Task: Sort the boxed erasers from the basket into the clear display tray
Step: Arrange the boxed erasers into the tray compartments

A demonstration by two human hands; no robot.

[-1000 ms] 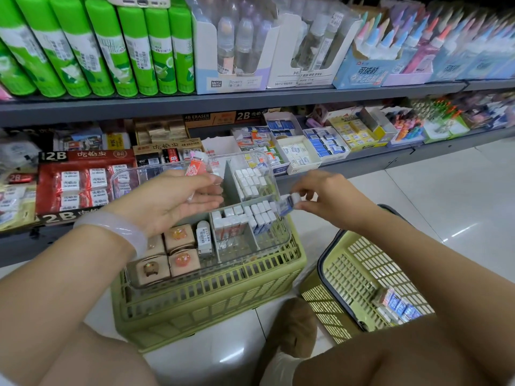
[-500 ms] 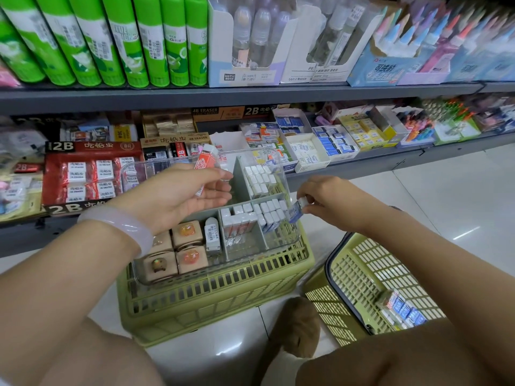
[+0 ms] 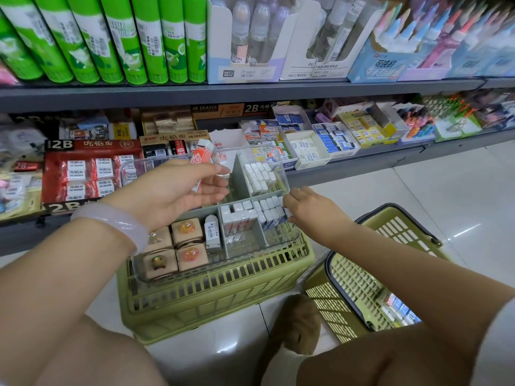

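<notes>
A boxed eraser [image 3: 288, 212] is sitting pinched in the right hand [image 3: 309, 208] fingertips, at the clear display tray [image 3: 291, 235] rim's three o'clock edge. The left hand [image 3: 178, 188], fingers loosely spread, is gripping an orange-sleeved eraser [image 3: 201, 160] at twelve o'clock over the tray.

Just beyond the left hand's fingertips [image 3: 220, 174], the clear glossy plastic display tray [image 3: 281, 162] catches the light. Below the fingers sits a matt olive-green slotted plastic crate [image 3: 211, 299]. Pinched in the right hand's fingers [image 3: 289, 203] is a small white paper-sleeved boxed eraser [image 3: 287, 212]. Under everything, glossy pale floor tiles [image 3: 418, 196] gleam.
</notes>
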